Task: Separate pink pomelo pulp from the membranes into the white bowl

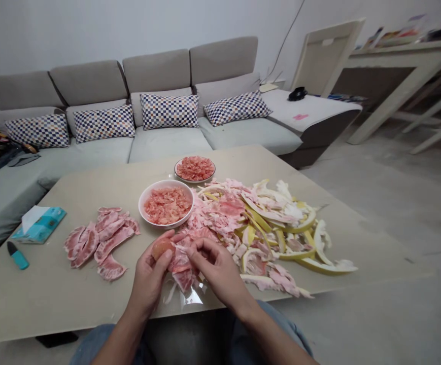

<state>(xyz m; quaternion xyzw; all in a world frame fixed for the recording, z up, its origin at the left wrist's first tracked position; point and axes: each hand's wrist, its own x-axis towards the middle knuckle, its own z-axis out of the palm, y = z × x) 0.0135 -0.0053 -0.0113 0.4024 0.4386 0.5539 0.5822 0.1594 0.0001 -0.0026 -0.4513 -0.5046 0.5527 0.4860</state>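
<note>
Between my two hands is a pink pomelo segment [163, 248], partly stripped of its membrane. My left hand [149, 268] is closed around it, with the thumb on top. The fingers of my right hand [212, 263] pinch pale membrane at the segment's right side. Just beyond my hands stands a white bowl [142, 212] of peeled pink pulp, and behind it a dark-rimmed plate [195, 181] heaped with more pulp. Unpeeled segments [109, 235] lie in a cluster to the left. On the right, a wide pile of yellow-and-white rind [269, 228] mixes with pink membrane scraps.
A blue tissue pack [41, 225] and a teal-and-black cutter [18, 255] lie at the table's left. Beyond the table [91, 187] runs a grey sofa [167, 142] with checkered cushions. A desk [403, 58] and chair stand at the far right.
</note>
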